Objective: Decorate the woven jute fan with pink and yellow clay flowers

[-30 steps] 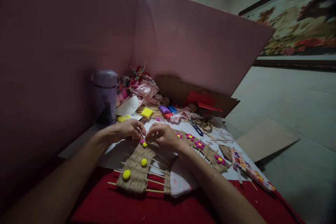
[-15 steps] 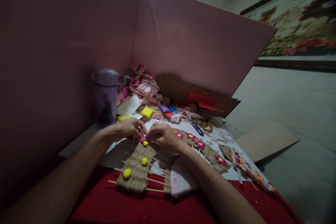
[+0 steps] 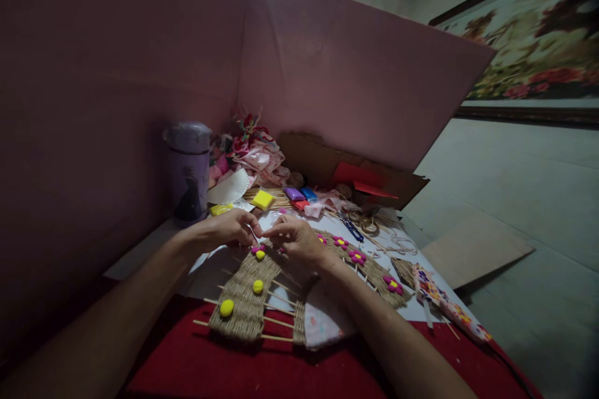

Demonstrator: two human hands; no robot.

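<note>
A woven straw strip (image 3: 244, 299) on wooden skewers lies on the red cloth in front of me. It carries two yellow clay balls (image 3: 226, 308) and, at its far end, a pink clay flower with a yellow centre (image 3: 258, 252). My left hand (image 3: 228, 229) and my right hand (image 3: 294, 239) meet just above that flower, fingers pinched together. What they pinch is too small to make out. A second woven strip (image 3: 369, 268) with several pink flowers runs off to the right of my right wrist.
A purple bottle (image 3: 189, 169) stands at the back left. Behind the hands lie a paper plate (image 3: 229, 188), yellow, purple and blue clay blocks (image 3: 262, 200), blue-handled scissors (image 3: 350, 227), coiled straw rope and a cardboard box (image 3: 346, 171). Pink boards wall the table's back and left.
My right hand has shifted slightly away from the flower's top and lifted a little. The pink flower now shows more petals. My left hand stays almost still.
</note>
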